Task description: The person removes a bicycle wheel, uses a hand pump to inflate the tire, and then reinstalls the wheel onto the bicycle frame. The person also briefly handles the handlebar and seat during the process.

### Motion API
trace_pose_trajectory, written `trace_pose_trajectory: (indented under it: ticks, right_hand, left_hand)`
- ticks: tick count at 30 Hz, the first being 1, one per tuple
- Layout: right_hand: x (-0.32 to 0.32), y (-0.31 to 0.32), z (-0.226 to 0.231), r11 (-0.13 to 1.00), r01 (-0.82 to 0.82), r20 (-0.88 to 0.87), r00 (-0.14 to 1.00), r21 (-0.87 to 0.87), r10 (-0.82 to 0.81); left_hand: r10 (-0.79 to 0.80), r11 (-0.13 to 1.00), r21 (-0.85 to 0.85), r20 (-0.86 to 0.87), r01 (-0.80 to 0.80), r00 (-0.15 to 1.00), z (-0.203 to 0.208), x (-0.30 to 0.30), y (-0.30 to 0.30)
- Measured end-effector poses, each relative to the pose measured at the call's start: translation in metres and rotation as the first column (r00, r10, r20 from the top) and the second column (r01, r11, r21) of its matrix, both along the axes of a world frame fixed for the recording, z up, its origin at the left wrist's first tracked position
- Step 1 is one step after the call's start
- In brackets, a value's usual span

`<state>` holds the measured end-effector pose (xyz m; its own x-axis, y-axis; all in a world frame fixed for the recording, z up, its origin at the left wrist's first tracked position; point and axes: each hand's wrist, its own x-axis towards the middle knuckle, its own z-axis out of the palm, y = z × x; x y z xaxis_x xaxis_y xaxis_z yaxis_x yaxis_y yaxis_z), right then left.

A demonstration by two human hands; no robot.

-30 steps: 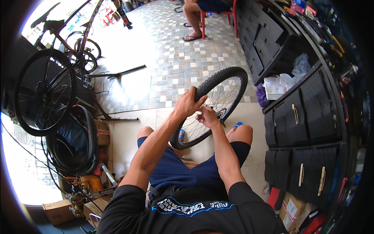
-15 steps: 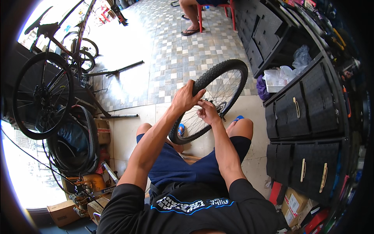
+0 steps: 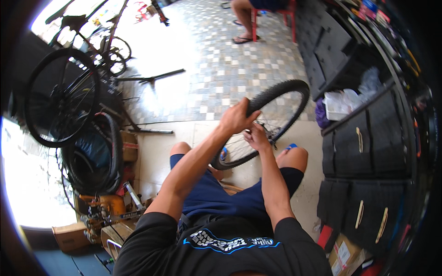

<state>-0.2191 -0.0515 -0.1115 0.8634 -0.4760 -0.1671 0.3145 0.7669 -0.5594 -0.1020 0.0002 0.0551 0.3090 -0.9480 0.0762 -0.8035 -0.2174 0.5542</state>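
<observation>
A bicycle wheel with a knobby black tyre (image 3: 277, 91) stands tilted between my knees, its spokes and hub facing my right side. My left hand (image 3: 238, 118) is wrapped over the near left part of the tyre, thumb toward the inner rim. Just below that thumb, inside the rim, my right hand (image 3: 258, 138) has its fingers bent together in a pinch by the spokes. What sits between those fingertips is too small and too covered to make out. The hub (image 3: 270, 132) shows partly beyond my right hand.
At left, a bicycle (image 3: 62, 96) hangs above spare tyres (image 3: 115, 152) and a cardboard box (image 3: 130, 146). Black drawers (image 3: 363, 142) line the right, with a white basket (image 3: 338, 106) of plastic bags above. Ahead, a person sits on a red chair (image 3: 293, 27).
The whole view has shifted, so wheel, hands and room appear farther right. Both hands keep their places on the wheel, the right fingers still pinched near the rim.
</observation>
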Motion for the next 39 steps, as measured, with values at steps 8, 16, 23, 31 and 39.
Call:
trace_pose_trajectory:
  ticks: [8,16,23,31,39]
  right_hand:
    - [0.000,0.008,0.017,0.996,0.061,-0.112,0.992,0.059,-0.054]
    - [-0.005,0.010,0.024,0.997,0.074,-0.150,0.986,0.032,-0.068]
    - [-0.009,0.013,0.023,0.997,0.041,-0.057,0.998,0.070,-0.037]
    - [0.001,0.015,0.022,0.999,0.035,-0.098,0.995,-0.019,-0.037]
    - [0.008,0.022,0.018,0.997,0.054,-0.040,0.998,0.046,-0.052]
  left_hand:
    - [-0.043,0.999,-0.002,-0.041,0.043,0.998,0.005,-0.004,0.005]
    - [-0.053,0.997,-0.062,-0.035,0.051,0.998,-0.002,0.001,0.004]
    - [-0.037,0.999,-0.011,-0.041,0.037,0.998,0.001,0.004,0.007]
    - [0.015,1.000,-0.004,-0.031,-0.016,0.999,-0.005,0.006,0.006]
    - [0.009,1.000,-0.020,0.008,-0.009,1.000,-0.003,0.008,0.009]
